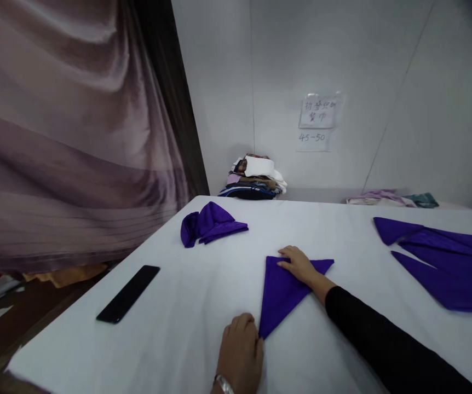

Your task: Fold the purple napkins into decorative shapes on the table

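Folded purple cloth: a triangle (pixel 284 296) lying flat on the white table (pixel 186 328), in front of the person, between and under the hands.
Long axis: the longest edge slants from the lower tip, nearest the person, up and away to the far right tip.
Pointing: the narrow lower tip aims toward the person, slightly left; another sharp tip aims right; the squarest corner sits far left.
Other edges: the left one runs nearly straight away from the person; the far one runs crosswise, partly covered.
Right hand (pixel 298 266): laid over the far edge, fingers reaching left, loosely spread with a small gap between them.
Left hand (pixel 240 350): fingers bent and close together, touching the lower tip; whether it pinches the fabric, I cannot tell.
Crumpled purple cloth (pixel 213 223): near the far left corner of the table, flat points facing right.
Spread purple cloths (pixel 449 262): at the right, pointed ends toward the left.
Black slab (pixel 128 294): at the left, its length slanting away to the right.
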{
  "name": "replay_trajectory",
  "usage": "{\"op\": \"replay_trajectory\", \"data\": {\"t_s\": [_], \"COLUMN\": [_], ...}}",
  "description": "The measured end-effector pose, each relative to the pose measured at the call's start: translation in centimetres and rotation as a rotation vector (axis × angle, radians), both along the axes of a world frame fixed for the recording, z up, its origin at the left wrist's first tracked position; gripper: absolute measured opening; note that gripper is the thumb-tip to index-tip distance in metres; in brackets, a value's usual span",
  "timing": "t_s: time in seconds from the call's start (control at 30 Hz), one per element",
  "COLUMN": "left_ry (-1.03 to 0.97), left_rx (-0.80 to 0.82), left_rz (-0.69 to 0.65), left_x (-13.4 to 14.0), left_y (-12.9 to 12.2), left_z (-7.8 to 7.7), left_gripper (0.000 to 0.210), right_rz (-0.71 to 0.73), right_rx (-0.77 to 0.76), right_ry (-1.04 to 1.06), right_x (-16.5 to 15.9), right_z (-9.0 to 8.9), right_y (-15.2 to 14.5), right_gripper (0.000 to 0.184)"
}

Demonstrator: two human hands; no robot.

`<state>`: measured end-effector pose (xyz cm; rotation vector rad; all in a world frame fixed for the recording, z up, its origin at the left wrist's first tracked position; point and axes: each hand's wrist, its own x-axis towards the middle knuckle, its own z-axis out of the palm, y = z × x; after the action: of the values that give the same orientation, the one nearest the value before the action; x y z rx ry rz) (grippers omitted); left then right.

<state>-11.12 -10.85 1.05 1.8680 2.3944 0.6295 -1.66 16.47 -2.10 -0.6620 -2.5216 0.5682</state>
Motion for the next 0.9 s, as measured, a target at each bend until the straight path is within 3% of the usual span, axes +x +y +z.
{"op": "replay_trajectory", "data": {"t_s": [0.1,0.17,0.27,0.4,0.53,0.7,0.83,0.9], "left_ry": [0.016,0.046,0.084,0.117,0.136,0.151,0.164,0.174], "left_rx": [0.052,0.089,0.035,-0.108,-0.157,-0.173,-0.167,-0.174], "left_rz": [-0.020,-0.085,-0.164,-0.163,-0.157,-0.153,-0.165,-0.167], "left_x": [0.9,1.7,2.7,2.4,1.5,1.4,1.3,1.3], "left_y": [1.9,4.0,7.5,10.4,10.9,10.8,11.1,11.1], "left_z": [2.0,2.6,1.7,-1.0,-2.5,-2.4,-2.6,-2.8], "left_gripper": [0.015,0.025,0.039,0.054,0.060,0.060,0.060,0.060], "right_rz": [0.003,-0.006,-0.028,-0.034,-0.039,-0.074,-0.002,0.043], "right_rx": [0.009,0.009,-0.001,0.018,-0.001,-0.101,0.027,0.062], "right_ry": [0.008,0.015,0.014,0.007,0.021,0.026,0.078,0.002], "right_x": [0.0,0.0,-0.1,-0.2,-0.3,-0.1,0.9,1.7], "right_z": [0.1,0.1,0.3,0.2,0.3,1.2,2.2,2.3], "right_y": [-0.1,-0.2,-0.2,-0.2,0.1,0.0,-1.8,-2.5], "right_gripper": [0.033,0.033,0.033,0.035,0.035,0.037,0.041,0.047]}}
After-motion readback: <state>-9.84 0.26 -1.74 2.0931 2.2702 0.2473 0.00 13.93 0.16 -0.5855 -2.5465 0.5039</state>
